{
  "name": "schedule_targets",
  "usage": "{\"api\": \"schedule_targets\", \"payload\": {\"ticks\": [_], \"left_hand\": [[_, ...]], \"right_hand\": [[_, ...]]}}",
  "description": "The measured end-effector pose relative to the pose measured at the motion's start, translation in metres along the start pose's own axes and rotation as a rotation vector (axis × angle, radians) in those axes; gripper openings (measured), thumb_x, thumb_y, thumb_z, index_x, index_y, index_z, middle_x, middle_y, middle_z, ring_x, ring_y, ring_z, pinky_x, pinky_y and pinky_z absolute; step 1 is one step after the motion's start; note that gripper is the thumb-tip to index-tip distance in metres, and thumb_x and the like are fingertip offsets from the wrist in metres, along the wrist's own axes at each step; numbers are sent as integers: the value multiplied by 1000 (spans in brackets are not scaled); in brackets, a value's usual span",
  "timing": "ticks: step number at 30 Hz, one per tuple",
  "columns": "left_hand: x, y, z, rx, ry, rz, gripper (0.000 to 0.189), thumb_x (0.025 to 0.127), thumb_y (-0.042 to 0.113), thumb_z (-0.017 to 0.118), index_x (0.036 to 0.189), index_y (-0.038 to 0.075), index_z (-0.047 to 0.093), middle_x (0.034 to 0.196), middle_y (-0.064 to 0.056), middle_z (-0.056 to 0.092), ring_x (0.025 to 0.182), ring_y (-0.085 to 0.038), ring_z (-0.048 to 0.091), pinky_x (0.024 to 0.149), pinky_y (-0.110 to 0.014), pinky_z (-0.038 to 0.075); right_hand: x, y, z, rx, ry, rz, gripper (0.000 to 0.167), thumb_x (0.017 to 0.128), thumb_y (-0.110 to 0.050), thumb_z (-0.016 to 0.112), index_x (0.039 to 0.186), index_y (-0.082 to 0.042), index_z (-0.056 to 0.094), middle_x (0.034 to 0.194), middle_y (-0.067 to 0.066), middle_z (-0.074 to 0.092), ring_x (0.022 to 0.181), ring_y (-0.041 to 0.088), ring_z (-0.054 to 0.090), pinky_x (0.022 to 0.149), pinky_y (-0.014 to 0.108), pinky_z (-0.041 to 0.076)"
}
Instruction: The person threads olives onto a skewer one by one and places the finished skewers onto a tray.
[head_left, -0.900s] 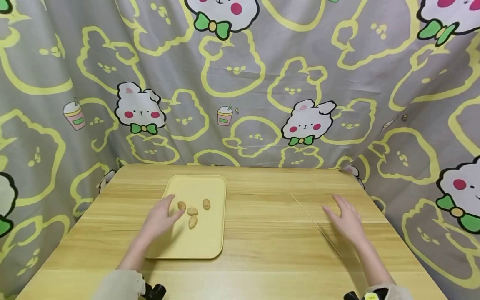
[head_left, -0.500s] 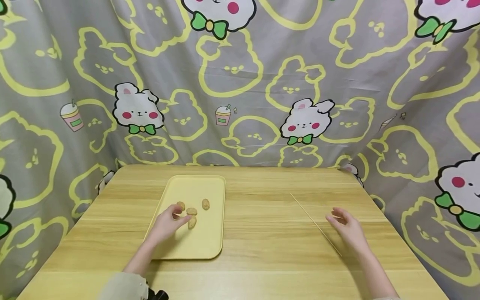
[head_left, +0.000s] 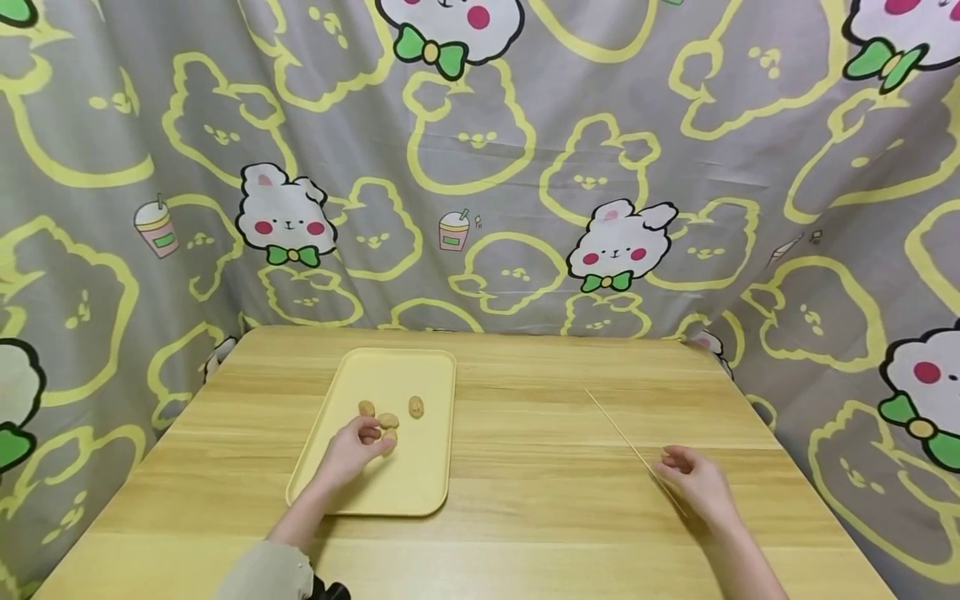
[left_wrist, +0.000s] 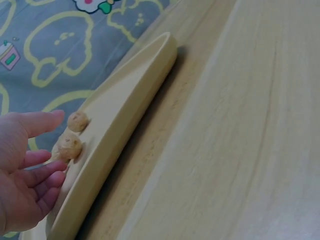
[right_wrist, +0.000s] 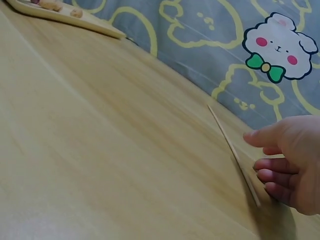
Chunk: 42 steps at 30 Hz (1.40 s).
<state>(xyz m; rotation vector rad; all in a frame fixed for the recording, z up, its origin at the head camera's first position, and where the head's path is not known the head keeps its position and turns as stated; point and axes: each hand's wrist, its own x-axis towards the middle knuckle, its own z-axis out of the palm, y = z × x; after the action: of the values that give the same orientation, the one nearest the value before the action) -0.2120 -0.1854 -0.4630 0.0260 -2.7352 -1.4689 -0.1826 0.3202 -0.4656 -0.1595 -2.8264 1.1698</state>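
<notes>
A pale yellow rectangular tray (head_left: 420, 483) lies on the left of the table with several small, brown, lumpy food pieces (head_left: 416, 407) on it. Over its left half, my left hand (head_left: 351, 454) has thumb and fingers spread apart around the nearest lumpy piece (left_wrist: 70, 146). Its thumb partly hides that piece in the head view. A thin wooden skewer (head_left: 618, 429) lies slanted on the right of the table. My right hand (head_left: 701, 483) hovers close beside the skewer's near half, thumb apart and fingers loosely bent, with nothing in its grasp.
The wooden table (head_left: 517, 517) spreads between tray and skewer. A grey curtain (head_left: 517, 192) with yellow outlines and rabbit prints hangs behind it and along both sides. The tray has a low raised rim (left_wrist: 112, 147).
My left hand has moved right and nearer the lumpy pieces, its thumb and fingers drawing closer together. The right hand has come down toward the skewer's near half, its fingers bending more.
</notes>
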Motion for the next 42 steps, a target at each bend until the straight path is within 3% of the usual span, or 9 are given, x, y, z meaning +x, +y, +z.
{"api": "schedule_targets", "payload": {"ticks": [8, 14, 20, 27, 34, 42], "left_hand": [[3, 0, 11, 14, 24, 11, 41, 75, 13, 75, 107, -6, 58, 94, -11, 59, 89, -25, 52, 77, -36, 43], [3, -1, 14, 94, 46, 34, 35, 74, 12, 74, 103, -2, 61, 88, -7, 60, 85, -23, 53, 74, -36, 43], [4, -2, 15, 102, 49, 32, 33, 73, 10, 72, 102, -1, 61, 87, -6, 59, 85, -23, 54, 77, -39, 44], [5, -1, 13, 80, 48, 31, 32, 74, 7, 71, 103, -3, 61, 90, -8, 59, 86, -24, 54, 77, -39, 45], [5, -1, 12, 51, 50, 7, 33, 76, 6, 69, 106, -4, 61, 92, -8, 60, 86, -23, 55, 77, -36, 46], [2, -1, 7, 31, 46, 8, 32, 79, 7, 68, 108, -4, 61, 94, -10, 62, 88, -23, 56, 78, -38, 47]], "right_hand": [[0, 3, 6, -91, 8, -73, 43, 82, -13, 69, 115, 11, 56, 93, 13, 64, 84, 24, 59, 73, 34, 47], [0, 1, 10, -143, 34, -112, 33, 80, -4, 66, 110, 9, 60, 86, 7, 64, 80, 21, 58, 73, 36, 46], [0, 0, 11, -151, 58, -103, 27, 81, -3, 63, 105, 8, 62, 80, 4, 61, 75, 19, 54, 70, 35, 43], [2, -2, 9, -178, 71, -97, 18, 83, -4, 61, 99, 4, 65, 82, 7, 63, 77, 23, 56, 70, 39, 43], [1, 1, 10, -221, 93, -163, 13, 82, -1, 61, 94, 2, 65, 82, 10, 64, 77, 27, 58, 69, 43, 44], [-1, 0, 9, -207, 92, -199, 19, 87, -1, 59, 103, 8, 62, 88, 16, 65, 84, 34, 60, 73, 49, 47]]}}
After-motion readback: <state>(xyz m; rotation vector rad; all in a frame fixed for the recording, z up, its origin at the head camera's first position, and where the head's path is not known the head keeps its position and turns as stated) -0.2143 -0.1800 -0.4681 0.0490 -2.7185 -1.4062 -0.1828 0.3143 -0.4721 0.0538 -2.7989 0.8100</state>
